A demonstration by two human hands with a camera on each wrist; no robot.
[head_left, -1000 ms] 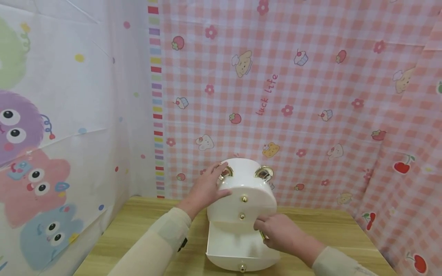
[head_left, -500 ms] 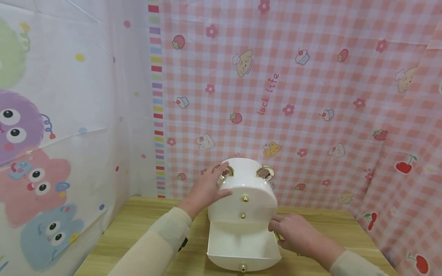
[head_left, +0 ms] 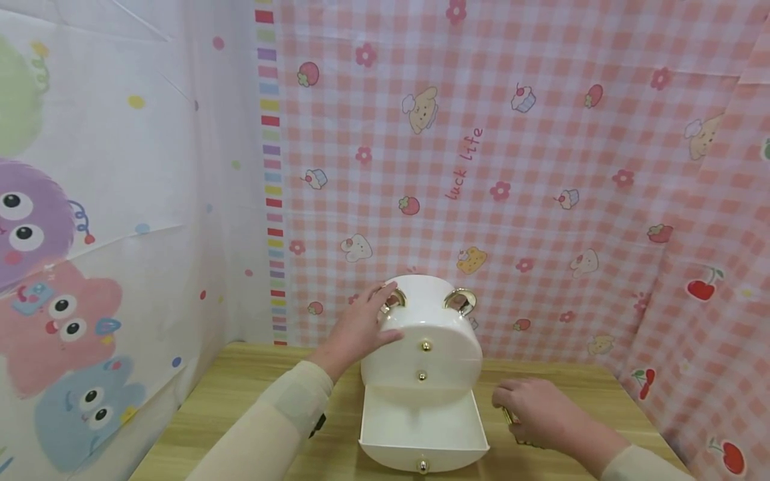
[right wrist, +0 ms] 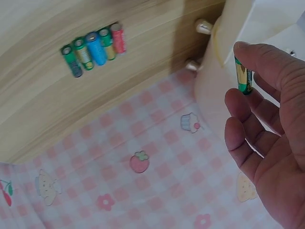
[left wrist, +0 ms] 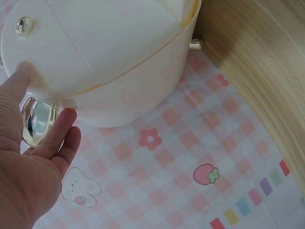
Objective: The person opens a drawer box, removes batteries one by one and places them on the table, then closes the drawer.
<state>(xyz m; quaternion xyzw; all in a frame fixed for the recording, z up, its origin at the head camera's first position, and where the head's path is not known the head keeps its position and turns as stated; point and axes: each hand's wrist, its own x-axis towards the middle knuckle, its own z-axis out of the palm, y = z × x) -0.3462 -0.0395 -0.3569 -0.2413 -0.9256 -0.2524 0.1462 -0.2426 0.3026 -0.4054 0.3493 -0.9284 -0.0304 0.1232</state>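
Observation:
A white rounded drawer box with gold knobs and gold ear-shaped rings stands on the table, its lowest drawer pulled out. My left hand rests on the box's upper left, thumb on the front face and fingers around the gold ear. Right of the drawer, my right hand pinches a green and gold battery between thumb and fingers, apart from the box. A row of several batteries, green, blue and red, lies on the table in the right wrist view; in the head view the hand largely hides it.
The wood-grain table runs out on both sides of the box. Close behind hangs a pink checked cloth; a white cartoon cloth closes off the left. The pulled-out drawer's front wall juts towards me.
My right hand has moved right from over the drawer to the table beside it, a battery still pinched in it. The left hand and the box have stayed in place.

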